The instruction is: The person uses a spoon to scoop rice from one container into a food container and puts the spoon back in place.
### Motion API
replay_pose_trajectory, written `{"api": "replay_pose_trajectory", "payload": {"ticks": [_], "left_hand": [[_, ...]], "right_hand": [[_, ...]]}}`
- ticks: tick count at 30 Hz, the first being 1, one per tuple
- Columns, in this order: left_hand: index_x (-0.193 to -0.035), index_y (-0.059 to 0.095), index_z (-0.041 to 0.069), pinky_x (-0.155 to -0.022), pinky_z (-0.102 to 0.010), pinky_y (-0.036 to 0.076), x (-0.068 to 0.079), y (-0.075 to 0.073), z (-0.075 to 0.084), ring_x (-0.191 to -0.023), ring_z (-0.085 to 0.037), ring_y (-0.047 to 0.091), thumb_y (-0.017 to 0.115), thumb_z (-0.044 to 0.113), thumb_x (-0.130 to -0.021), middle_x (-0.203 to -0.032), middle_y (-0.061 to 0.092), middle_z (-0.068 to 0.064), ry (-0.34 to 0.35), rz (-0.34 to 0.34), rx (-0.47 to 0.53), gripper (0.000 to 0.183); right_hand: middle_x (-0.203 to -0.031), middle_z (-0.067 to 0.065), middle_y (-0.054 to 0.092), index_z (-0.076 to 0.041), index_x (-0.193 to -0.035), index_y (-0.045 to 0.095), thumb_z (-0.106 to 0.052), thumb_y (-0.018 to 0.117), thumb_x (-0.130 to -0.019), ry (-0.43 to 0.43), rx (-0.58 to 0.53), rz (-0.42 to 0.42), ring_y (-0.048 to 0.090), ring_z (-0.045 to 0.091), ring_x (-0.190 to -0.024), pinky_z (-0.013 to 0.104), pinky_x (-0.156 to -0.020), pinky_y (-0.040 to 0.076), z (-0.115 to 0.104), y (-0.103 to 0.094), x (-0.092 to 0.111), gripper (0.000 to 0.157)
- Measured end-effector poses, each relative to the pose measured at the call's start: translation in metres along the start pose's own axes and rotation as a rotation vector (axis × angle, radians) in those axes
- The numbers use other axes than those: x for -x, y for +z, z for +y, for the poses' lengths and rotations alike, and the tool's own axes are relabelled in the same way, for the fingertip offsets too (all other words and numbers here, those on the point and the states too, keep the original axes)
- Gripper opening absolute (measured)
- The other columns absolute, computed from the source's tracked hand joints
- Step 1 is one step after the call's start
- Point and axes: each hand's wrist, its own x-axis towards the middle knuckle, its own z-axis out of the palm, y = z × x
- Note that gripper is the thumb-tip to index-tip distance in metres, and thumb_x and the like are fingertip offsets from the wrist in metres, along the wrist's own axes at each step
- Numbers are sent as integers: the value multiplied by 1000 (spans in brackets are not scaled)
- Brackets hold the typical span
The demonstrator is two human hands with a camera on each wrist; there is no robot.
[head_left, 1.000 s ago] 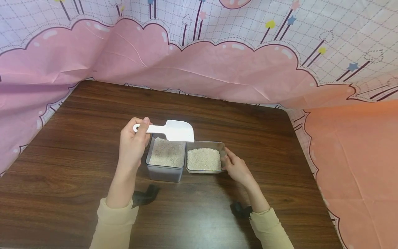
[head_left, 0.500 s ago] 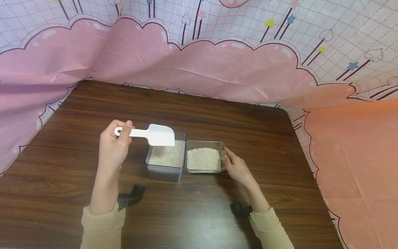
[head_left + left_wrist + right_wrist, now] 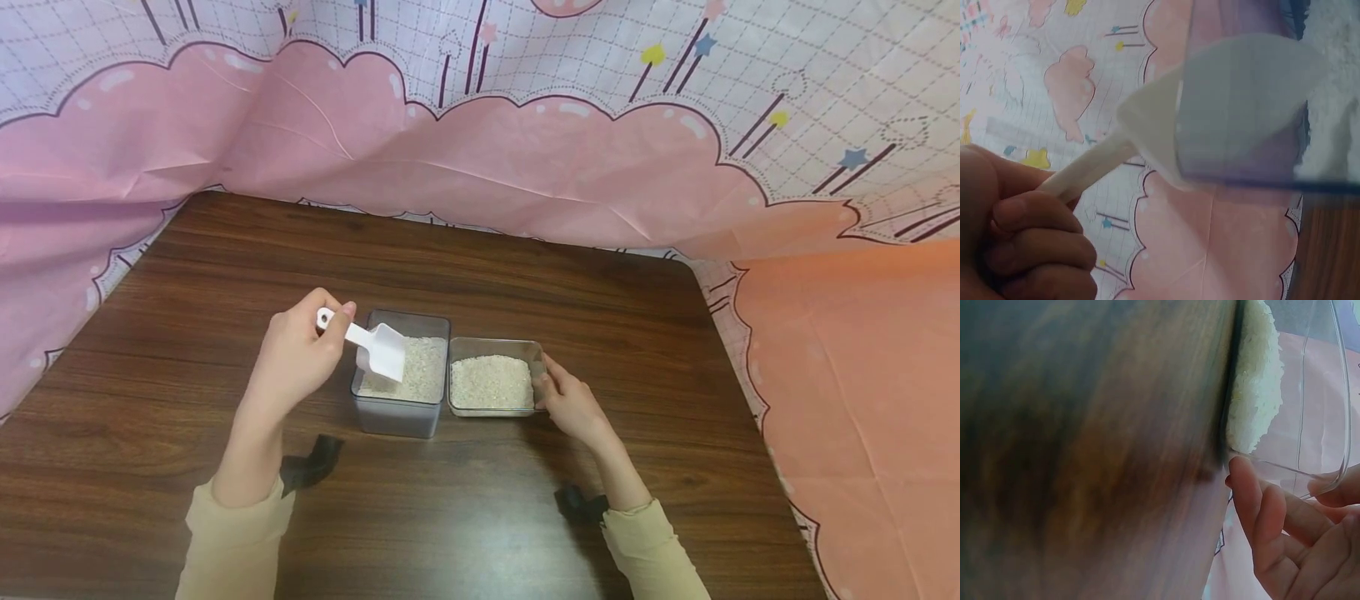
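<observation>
My left hand (image 3: 300, 354) grips the handle of a white scoop (image 3: 385, 352), thumb on top, its blade tilted down into a tall grey see-through container (image 3: 397, 419). Pale rice (image 3: 424, 367) fills much of that container. In the left wrist view, the scoop's blade (image 3: 1154, 119) shows partly through the container's clear wall (image 3: 1241, 144). At the right, my right hand (image 3: 576, 407) holds the end of a lower clear container (image 3: 491, 413), with the thumb at the rim. Rice (image 3: 1257, 381) lies in this one too, seen through its side in the right wrist view.
Both containers stand side by side on a dark brown wooden table (image 3: 480, 500). A patterned pink and white cloth (image 3: 480, 158) hangs behind the table's far edge and along its sides. Black wrist mounts (image 3: 315, 462) sit under the forearms.
My left hand first moved left with the scoop held level, away from the lower container. Then the scoop tipped, blade down, into the tall container. My right hand has stayed in place.
</observation>
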Motion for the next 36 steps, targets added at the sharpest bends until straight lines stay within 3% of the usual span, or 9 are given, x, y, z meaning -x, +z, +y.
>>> {"api": "replay_pose_trajectory", "payload": {"ticks": [5, 13, 20, 27, 31, 36], "left_hand": [[-95, 59, 4, -49, -32, 32, -5, 11, 7, -51, -16, 39, 49, 24, -101, -53, 41, 1, 24, -86, -108, 23], [-98, 59, 0, -50, -32, 34, -9, 31, 5, -51, -17, 44, 49, 21, -100, -55, 48, -2, 44, -169, -190, 23], [-96, 60, 3, -57, -38, 41, -10, 41, 1, -63, -24, 55, 55, 23, -98, -69, 62, -7, 44, -191, -212, 20], [-97, 62, 4, -54, -35, 39, -11, 44, -5, -59, -21, 51, 58, 24, -97, -64, 58, -4, 78, -210, -242, 21], [-97, 62, 4, -53, -34, 37, -10, 44, -8, -57, -20, 49, 57, 25, -98, -63, 56, -3, 83, -202, -204, 22], [-96, 60, 4, -55, -33, 36, -12, 39, -12, -56, -18, 44, 53, 23, -101, -64, 53, -3, 51, -238, -63, 21]], "right_hand": [[-124, 19, 64, -2, -152, 27, -14, 39, -105, 3, 4, -1, 67, 23, -81, 30, -61, 48, 0, 0, 1, 50], [-125, 18, 64, -4, -153, 26, -16, 38, -105, 15, -11, -7, 67, 22, -82, 31, -61, 47, 0, 1, 1, 50], [-124, 18, 64, -3, -152, 27, -15, 38, -105, 13, -7, 3, 67, 22, -80, 31, -61, 48, 2, 0, 0, 50], [-124, 17, 65, -4, -153, 27, -16, 38, -105, 11, -2, 6, 67, 22, -80, 31, -62, 49, 2, 0, -2, 50], [-122, 18, 65, -3, -152, 28, -15, 38, -104, -6, 3, 17, 67, 21, -79, 30, -61, 49, 0, 0, -1, 50], [-121, 17, 66, -2, -152, 29, -14, 38, -103, -8, 1, 21, 66, 20, -76, 29, -60, 48, 1, 1, -1, 51]]}}
